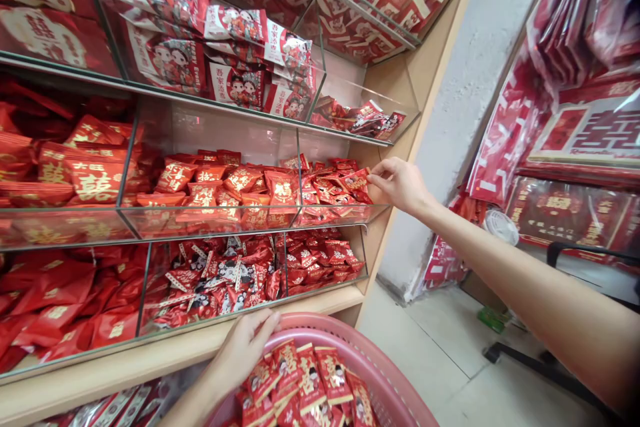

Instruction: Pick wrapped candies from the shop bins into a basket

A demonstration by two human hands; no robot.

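My right hand [397, 180] pinches a small red candy packet [356, 181] at the right end of a glass-fronted shelf compartment. Similar red packets lie under and beside it. Low in the view, my left hand [245, 347] is on the rim of a pink plastic basket [395, 373], its fingers bent at the edge; part of the grip is hidden. Inside the basket lie several red candy packets [305, 380] with gold characters.
Wooden shelving [430, 67] with glass dividers holds red and white packets [240, 87] above and dark-red packets [235, 277] below. Red bagged decorations [565, 213] hang at the right wall. A black metal frame [545, 367] stands on the tiled floor [425, 340].
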